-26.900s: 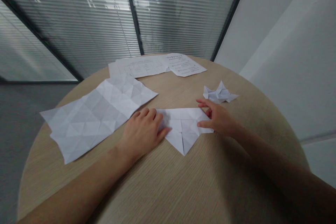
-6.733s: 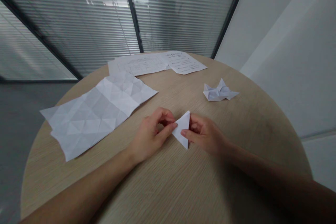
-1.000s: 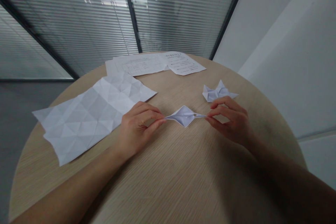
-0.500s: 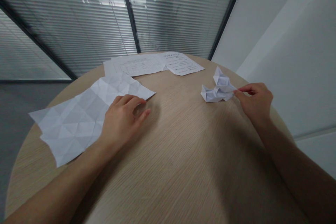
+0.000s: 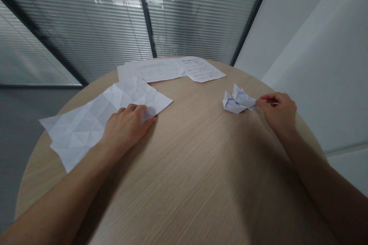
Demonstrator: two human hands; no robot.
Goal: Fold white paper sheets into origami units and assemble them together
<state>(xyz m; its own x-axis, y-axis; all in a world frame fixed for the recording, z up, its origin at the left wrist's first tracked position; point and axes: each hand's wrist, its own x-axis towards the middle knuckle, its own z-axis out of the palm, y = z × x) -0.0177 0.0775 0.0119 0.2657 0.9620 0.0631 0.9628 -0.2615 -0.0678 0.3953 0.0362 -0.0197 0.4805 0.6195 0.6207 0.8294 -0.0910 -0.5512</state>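
Note:
My left hand (image 5: 126, 127) lies on the near corner of a large creased white sheet (image 5: 94, 116), fingers curled down on the paper. My right hand (image 5: 278, 111) is at the far right of the round wooden table (image 5: 184, 183), its fingers pinched at the edge of a small pile of folded white paper shapes (image 5: 238, 100). The pile rests on the table, touching my fingertips.
Two printed sheets (image 5: 172, 69) lie at the table's far edge, in front of a glass wall with blinds (image 5: 115, 15). A white wall (image 5: 322, 57) stands close to the right.
Over the last second the small folded paper went from between both hands to the pile at the right. My left hand slid left onto the creased sheet.

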